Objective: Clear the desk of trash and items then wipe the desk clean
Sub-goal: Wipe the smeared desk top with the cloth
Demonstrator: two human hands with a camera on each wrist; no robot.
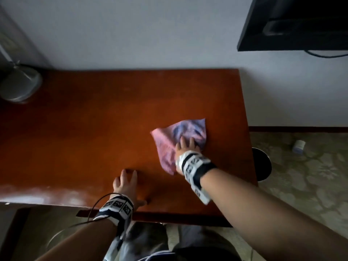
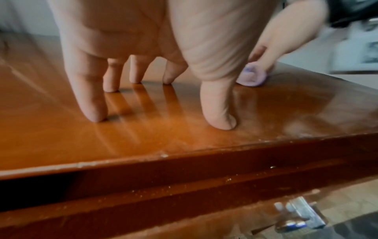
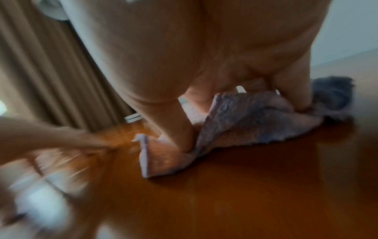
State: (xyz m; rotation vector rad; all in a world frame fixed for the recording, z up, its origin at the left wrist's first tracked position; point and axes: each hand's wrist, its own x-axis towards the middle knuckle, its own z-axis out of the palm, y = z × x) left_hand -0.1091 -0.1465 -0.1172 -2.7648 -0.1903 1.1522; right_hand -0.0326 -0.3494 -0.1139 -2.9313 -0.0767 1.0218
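A pink and purple cloth lies spread on the reddish-brown wooden desk, right of centre. My right hand presses flat on the cloth's near part, fingers spread. In the blurred right wrist view the fingers push down into the rumpled cloth. My left hand rests on the bare desk near the front edge, holding nothing. The left wrist view shows its fingertips standing on the glossy desk, with the cloth and the other hand beyond.
A grey metal lamp base stands at the desk's back left corner. A dark screen hangs on the wall at upper right. On the patterned floor to the right are a dark round bin and a small white container.
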